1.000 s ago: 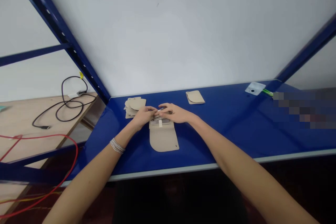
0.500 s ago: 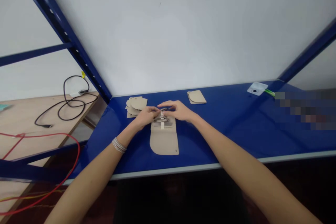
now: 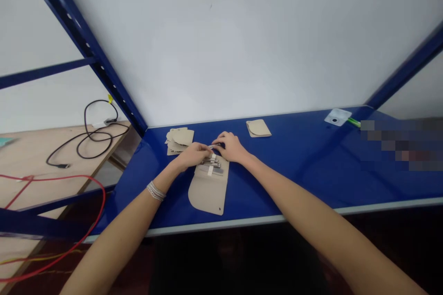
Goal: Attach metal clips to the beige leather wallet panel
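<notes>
An unfolded beige manicure case [image 3: 207, 193] lies on the blue table, its rounded flap toward me and turned slightly to the left. Inside it, nail clippers [image 3: 211, 163] and other flat metal tools sit under a pale elastic strap [image 3: 210, 170]. My left hand [image 3: 194, 156] is closed at the upper left edge of the case, fingertips by the strap. At the top edge, my right hand [image 3: 231, 146] pinches a small, slim metal tool [image 3: 215, 146], its kind partly hidden by the fingers.
A pile of beige cases [image 3: 182, 139] lies behind my left hand, and a folded case [image 3: 259, 128] sits at the back right. Farther right are a clear packet [image 3: 338, 117] and a green item [image 3: 353, 122]. A black cable [image 3: 93, 136] lies on the wooden side table.
The case has turned, its flap swinging left and nearer to me. My right hand has shifted slightly at the top edge, with the slim tool still between its fingers.
</notes>
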A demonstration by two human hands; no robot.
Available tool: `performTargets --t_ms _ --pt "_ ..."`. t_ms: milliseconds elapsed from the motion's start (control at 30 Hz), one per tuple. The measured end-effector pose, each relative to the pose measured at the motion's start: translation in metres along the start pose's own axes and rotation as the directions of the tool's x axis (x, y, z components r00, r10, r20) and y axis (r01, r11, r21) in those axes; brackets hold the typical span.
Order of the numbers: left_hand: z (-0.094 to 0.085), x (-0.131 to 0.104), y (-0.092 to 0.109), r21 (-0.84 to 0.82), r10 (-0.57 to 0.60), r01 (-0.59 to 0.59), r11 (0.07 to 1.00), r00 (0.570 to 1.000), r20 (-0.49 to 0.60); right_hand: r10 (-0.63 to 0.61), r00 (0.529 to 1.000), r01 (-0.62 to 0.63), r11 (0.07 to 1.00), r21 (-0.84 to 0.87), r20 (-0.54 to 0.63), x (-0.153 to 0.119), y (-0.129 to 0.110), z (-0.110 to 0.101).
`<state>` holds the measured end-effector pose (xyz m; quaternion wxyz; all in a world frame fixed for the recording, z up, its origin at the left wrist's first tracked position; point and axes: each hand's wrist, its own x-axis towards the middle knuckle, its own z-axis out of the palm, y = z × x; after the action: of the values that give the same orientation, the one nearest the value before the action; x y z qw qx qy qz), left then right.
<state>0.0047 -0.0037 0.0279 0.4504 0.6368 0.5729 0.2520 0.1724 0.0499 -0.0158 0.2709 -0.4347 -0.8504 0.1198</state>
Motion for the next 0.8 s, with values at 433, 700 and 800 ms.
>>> performTargets --t_ms 433,700,800 --pt "-0.004 0.014 -0.015 -0.067 -0.007 -0.008 0.998 0.973 -0.230 -0.059 0.997 0.066 0.979 0.191 -0.042 -0.002 0.003 -0.030" --pt "-0.005 0.015 -0.017 -0.064 0.033 -0.050 0.997 0.969 -0.246 -0.124 0.992 0.126 0.986 0.107 -0.026 -0.004 -0.003 -0.026" --pt "-0.005 0.016 -0.020 -0.088 0.051 -0.073 0.993 0.970 -0.236 -0.121 0.992 0.123 0.987 0.103 -0.023 -0.004 -0.005 -0.027"
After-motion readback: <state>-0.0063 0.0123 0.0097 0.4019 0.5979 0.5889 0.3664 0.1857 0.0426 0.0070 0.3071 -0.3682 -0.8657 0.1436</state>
